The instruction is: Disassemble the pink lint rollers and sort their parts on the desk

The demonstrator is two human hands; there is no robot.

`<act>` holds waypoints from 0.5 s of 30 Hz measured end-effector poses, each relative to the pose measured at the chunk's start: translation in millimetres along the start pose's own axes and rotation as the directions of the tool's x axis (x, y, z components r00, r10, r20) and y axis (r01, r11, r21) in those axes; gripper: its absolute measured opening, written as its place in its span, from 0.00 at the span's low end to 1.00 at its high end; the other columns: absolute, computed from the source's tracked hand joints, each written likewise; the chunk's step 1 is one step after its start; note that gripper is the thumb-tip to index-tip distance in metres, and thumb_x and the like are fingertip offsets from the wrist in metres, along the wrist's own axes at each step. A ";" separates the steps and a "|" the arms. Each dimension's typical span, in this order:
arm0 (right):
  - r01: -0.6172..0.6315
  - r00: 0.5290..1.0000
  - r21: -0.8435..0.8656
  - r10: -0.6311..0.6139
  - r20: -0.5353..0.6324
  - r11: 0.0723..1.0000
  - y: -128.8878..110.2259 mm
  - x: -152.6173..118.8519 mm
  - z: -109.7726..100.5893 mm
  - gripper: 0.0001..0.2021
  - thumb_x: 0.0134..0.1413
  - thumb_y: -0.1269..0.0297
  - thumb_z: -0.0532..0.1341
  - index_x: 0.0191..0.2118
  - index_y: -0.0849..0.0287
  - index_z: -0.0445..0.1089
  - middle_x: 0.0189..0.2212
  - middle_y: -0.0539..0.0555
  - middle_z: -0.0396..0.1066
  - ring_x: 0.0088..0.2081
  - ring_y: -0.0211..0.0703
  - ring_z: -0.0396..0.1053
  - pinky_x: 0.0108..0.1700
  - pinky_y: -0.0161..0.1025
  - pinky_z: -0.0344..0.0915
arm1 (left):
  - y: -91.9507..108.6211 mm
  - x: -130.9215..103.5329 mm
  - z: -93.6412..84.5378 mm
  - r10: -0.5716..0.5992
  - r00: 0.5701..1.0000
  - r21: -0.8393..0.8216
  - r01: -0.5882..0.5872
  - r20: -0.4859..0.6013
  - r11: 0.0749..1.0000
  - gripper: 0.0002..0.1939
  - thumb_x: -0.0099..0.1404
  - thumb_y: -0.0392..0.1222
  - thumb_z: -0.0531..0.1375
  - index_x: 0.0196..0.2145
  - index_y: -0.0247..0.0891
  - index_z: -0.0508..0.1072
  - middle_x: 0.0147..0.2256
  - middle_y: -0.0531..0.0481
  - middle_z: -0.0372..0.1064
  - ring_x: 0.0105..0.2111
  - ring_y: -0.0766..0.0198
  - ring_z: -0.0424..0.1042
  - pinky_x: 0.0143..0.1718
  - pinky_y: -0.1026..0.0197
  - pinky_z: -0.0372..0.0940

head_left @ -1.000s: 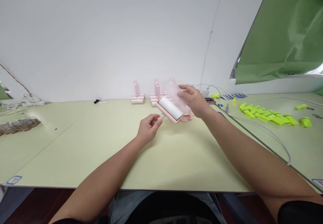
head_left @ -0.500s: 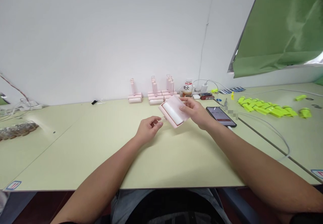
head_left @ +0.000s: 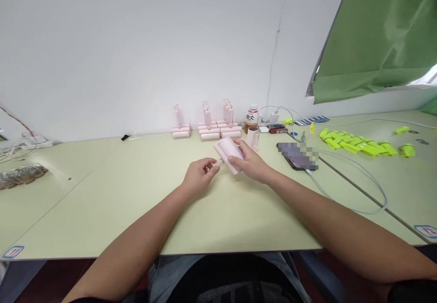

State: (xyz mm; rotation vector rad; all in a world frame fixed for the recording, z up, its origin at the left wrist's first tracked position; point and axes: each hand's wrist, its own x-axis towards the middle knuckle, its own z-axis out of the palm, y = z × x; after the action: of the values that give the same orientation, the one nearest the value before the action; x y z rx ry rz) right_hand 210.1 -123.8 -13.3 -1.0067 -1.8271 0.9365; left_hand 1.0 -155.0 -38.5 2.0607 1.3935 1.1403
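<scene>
A pink lint roller (head_left: 226, 153) is held above the tabletop between both hands, tilted, with its curved cover over the roll. My left hand (head_left: 200, 174) pinches its short clear handle, fingers closed. My right hand (head_left: 251, 161) is wrapped round the cover from the right, thumb on the front. Just behind my right hand stands a white paper roll (head_left: 251, 136) with a brown core, a pink loop beside it. Several more pink lint rollers (head_left: 210, 134) stand along the wall, handles up.
A labelled bottle (head_left: 251, 117) stands by the wall. On the right lie a phone (head_left: 297, 156) with a white cable, a small screwdriver (head_left: 302, 137) and several neon-yellow pieces (head_left: 362, 144). Wrapped brown items (head_left: 20, 175) and a power strip (head_left: 37, 142) are at the left.
The pink cover has swung down over the white roll, which showed before. My right hand has moved slightly left and down, now wrapped round the cover; the paper roll behind it has come into view.
</scene>
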 end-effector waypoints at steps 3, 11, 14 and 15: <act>-0.025 1.000 0.098 0.026 -0.005 0.995 -1.9 0.5 0.7 0.28 0.54 0.54 0.61 0.60 0.55 0.58 0.53 0.57 0.66 0.51 0.50 0.66 0.48 0.45 0.65 | 1.2 0.8 0.2 -0.026 1.000 -0.029 0.026 0.010 0.999 0.16 0.63 0.53 0.58 0.39 0.38 0.75 0.27 0.52 0.71 0.26 0.65 0.67 0.29 0.62 0.62; -0.170 0.982 0.560 0.189 0.024 0.811 -3.0 1.3 1.8 0.17 0.56 0.50 0.57 0.50 0.49 0.62 0.40 0.51 0.69 0.33 0.42 0.69 0.29 0.40 0.73 | 12.7 5.6 -10.4 -0.294 0.927 -0.417 0.369 0.234 0.831 0.22 0.58 0.50 0.63 0.47 0.40 0.65 0.31 0.49 0.73 0.20 0.67 0.69 0.19 0.65 0.62; -0.207 0.965 0.641 0.262 0.009 0.739 -2.7 2.8 2.8 0.13 0.59 0.53 0.57 0.47 0.52 0.63 0.38 0.53 0.71 0.32 0.43 0.72 0.30 0.42 0.74 | 19.8 5.9 -23.2 -0.231 0.885 -0.582 0.444 0.405 0.681 0.21 0.60 0.48 0.61 0.49 0.40 0.64 0.37 0.43 0.75 0.23 0.63 0.73 0.21 0.62 0.66; -0.244 0.952 0.659 0.305 0.023 0.711 -3.1 3.2 3.4 0.13 0.61 0.53 0.55 0.46 0.53 0.64 0.36 0.54 0.73 0.30 0.44 0.72 0.29 0.42 0.74 | 21.5 5.5 -26.9 -0.166 0.880 -0.620 0.436 0.445 0.652 0.21 0.60 0.48 0.61 0.49 0.40 0.64 0.39 0.42 0.75 0.26 0.62 0.74 0.23 0.60 0.67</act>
State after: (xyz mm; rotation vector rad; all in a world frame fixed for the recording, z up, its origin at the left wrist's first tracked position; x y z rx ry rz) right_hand 205.1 -122.9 -10.9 -0.8457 -1.1216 1.5551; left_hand -7.4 -162.0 -5.4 1.3088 0.8692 0.8962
